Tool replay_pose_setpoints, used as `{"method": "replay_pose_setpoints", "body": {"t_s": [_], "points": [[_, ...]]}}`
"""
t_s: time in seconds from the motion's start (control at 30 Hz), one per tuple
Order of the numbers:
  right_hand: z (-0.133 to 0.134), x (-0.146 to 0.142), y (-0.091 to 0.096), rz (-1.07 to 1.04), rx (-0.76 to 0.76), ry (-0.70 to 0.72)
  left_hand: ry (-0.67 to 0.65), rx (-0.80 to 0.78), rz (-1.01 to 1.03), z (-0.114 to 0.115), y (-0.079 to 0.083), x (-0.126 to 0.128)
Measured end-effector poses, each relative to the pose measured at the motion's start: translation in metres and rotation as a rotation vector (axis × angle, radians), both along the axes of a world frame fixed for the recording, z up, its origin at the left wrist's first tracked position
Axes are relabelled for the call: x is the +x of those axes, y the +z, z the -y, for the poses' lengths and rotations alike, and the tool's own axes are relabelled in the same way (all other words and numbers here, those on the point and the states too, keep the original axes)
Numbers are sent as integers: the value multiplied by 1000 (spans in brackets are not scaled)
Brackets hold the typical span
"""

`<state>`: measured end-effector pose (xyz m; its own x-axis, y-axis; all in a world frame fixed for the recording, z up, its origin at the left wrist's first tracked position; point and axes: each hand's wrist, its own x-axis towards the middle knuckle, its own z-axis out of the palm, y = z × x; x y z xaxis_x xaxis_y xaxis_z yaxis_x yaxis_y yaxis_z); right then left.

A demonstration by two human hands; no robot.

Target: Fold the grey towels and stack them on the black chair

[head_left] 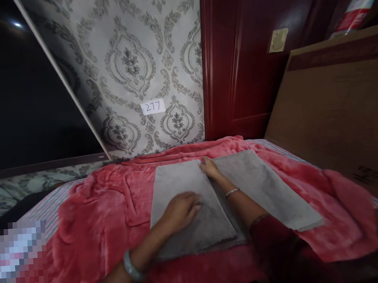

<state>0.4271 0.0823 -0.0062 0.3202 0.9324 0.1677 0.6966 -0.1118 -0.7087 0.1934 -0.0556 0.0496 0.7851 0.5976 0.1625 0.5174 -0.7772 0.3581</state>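
Note:
A grey cloth (pixel 268 188), maybe a towel, lies spread over a red plush blanket. Its left part forms a folded panel (pixel 178 180) whose right edge runs down the middle. My right hand (pixel 210 168), with a thin bangle at the wrist, is closed on the far right corner of that panel. Over the panel's middle rests my left hand (pixel 182 210), its fingers extended and slightly blurred; nothing is held in it. A pale bangle circles the left wrist.
The rumpled red blanket (pixel 116 205) covers a striped sheet (pixel 49 210). A large dark screen (pixel 29 91) stands at left, and a big cardboard box (pixel 337 115) at right with a bottle (pixel 357 11) on top. Behind are patterned wallpaper with a "277" label (pixel 153 106) and dark red panelling (pixel 232 62).

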Motion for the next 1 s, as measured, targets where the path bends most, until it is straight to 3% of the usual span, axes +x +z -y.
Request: {"method": "replay_pose_setpoints", "body": {"t_s": [0.07, 0.17, 0.33, 0.53, 0.7, 0.8, 0.9, 1.0], "points": [[-4, -4, 4, 34, -16, -22, 130, 72, -140, -27, 2, 0], [-3, -13, 4, 80, -43, -67, 244, 118, -276, -46, -15, 4], [9, -28, -8, 147, -73, -126, 272, 177, -234, -40, -50, 5], [17, -28, -10, 198, -87, -130, 248, 177, -189, -42, -54, 2], [25, -27, 3, 235, -93, -109, 236, 184, -161, -43, -56, 1], [42, -30, 11, 320, -7, -24, 239, 170, -138, -44, -55, 0], [69, -36, 5, 482, 82, 179, 268, 154, -121, -46, -53, -1], [96, -41, -11, 550, -45, 297, 280, 167, -145, -46, -55, 2]]}}
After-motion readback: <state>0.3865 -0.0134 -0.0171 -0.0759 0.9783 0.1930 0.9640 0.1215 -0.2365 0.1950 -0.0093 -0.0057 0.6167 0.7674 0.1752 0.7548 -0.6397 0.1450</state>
